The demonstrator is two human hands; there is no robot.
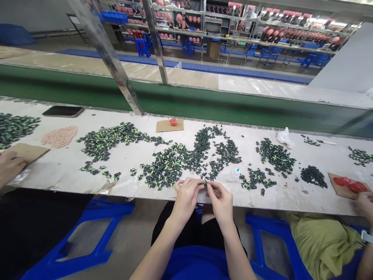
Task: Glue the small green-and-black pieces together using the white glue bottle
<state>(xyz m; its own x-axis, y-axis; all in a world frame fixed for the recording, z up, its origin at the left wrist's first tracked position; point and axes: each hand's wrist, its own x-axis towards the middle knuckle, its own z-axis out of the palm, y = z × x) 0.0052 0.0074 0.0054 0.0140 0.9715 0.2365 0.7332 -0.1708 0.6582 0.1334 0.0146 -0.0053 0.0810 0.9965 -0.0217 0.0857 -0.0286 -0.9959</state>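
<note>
At the near edge of the white worktable [67, 171], a small dark piece [205, 184] is pinched between the fingertips of the left hand [186, 196] and the right hand [221, 200], both closed on it. Just beyond lies a heap of black-and-green parts [171, 165], with a small white bottle [234, 175] beside it. Other people's hands [8, 165] rest at the far left and right, near cardboard pads [338, 184].

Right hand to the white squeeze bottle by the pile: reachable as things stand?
Probably yes. The white squeeze bottle lies just beyond the right hand, with bare table between them. But both hands pinch a small dark piece, so the right hand's fingers aren't free.
</note>
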